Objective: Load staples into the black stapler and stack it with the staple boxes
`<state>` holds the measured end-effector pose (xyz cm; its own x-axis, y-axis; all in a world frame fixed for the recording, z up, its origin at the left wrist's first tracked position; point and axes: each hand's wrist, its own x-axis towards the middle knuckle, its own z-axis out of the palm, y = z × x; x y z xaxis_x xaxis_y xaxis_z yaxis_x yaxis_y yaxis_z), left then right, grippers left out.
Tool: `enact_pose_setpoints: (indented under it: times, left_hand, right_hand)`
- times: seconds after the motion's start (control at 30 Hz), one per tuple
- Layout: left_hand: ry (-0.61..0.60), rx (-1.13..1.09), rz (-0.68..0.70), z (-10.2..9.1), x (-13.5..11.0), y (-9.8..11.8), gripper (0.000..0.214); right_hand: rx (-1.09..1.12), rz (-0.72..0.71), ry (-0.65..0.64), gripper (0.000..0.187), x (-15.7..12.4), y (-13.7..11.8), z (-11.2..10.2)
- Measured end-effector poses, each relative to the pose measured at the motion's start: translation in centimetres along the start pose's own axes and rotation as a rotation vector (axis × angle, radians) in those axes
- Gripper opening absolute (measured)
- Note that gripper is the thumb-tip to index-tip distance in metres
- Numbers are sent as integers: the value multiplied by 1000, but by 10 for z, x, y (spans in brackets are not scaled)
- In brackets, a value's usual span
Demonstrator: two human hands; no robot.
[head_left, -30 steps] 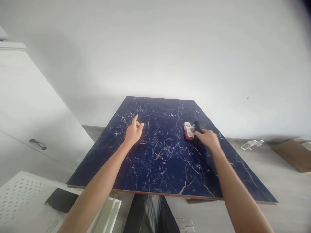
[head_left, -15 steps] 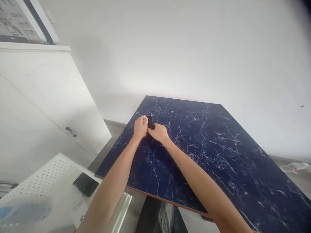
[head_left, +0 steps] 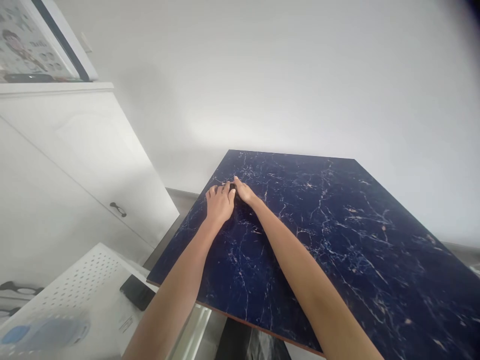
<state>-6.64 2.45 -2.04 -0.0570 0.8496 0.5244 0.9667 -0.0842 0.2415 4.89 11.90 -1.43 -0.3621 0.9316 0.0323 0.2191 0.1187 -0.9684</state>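
Note:
Toward the left side of the dark blue marbled tabletop, my two hands meet around a small black object. Only a sliver of it shows, so its kind is hidden. My left hand is closed over it from the left, back of the hand up, fingers bent and thumb pressed along its near side. My right hand grips from the right, its fingers pointing away from me and partly out of sight behind the object.
A white cabinet with dark handles stands on the left. Beside the table's near left corner is a white perforated surface with a black item and a clear bottle with a blue cap. A pale wall rises behind.
The black object stood up taller between my hands before and is now mostly covered. My left hand has turned over its top; my right hand has shifted slightly forward. The view has moved a little.

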Motion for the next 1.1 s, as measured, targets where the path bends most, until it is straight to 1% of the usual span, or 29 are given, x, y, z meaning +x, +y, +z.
enact_pose_setpoints:
  times: [0.1, 0.17, 0.27, 0.3, 0.37, 0.43, 0.47, 0.53, 0.63, 0.7, 0.8, 0.93, 1.1]
  left_hand:
    - [-57, -22, 27, -4, 1, -3, 56]
    - [-76, -38, 61, -7, 2, -1, 60]
    - [-87, -42, 121, -8, -1, 9, 75]
    - [-93, -43, 124, -7, -2, 12, 77]
    - [-102, -52, 103, -4, -5, 20, 69]
    - [-102, -62, 98, -1, -6, 26, 54]
    - [-96, -64, 111, -1, -7, 28, 48]
    - [-63, -51, 166, -2, -6, 31, 46]
    - [1, -6, 245, -10, -5, 31, 51]
    - [22, 19, 289, -16, -3, 30, 51]
    - [44, 46, 330, -22, 0, 26, 49]
    - [82, 55, 344, -23, 2, 23, 46]
    - [115, 54, 330, -20, 2, 21, 46]
  right_hand:
    - [161, 38, 49, 34, 7, 12, -1]
    - [208, 58, 93, 23, 9, 19, -5]
    - [235, 87, 171, 27, 10, 25, -18]
    - [246, 95, 206, 29, 9, 27, -23]
    - [274, 109, 283, 32, 6, 28, -34]
    - [314, 123, 349, 35, 3, 27, -42]
    - [336, 131, 374, 36, 2, 26, -44]
    - [390, 157, 405, 35, 0, 23, -46]
    - [490, 229, 391, 28, 0, 14, -44]
    - [561, 282, 355, 22, 1, 7, -43]
    - [651, 333, 301, 17, 0, -2, -44]
    - [739, 346, 239, 15, -4, -9, -48]
    - [781, 323, 193, 3, -8, -9, -49]
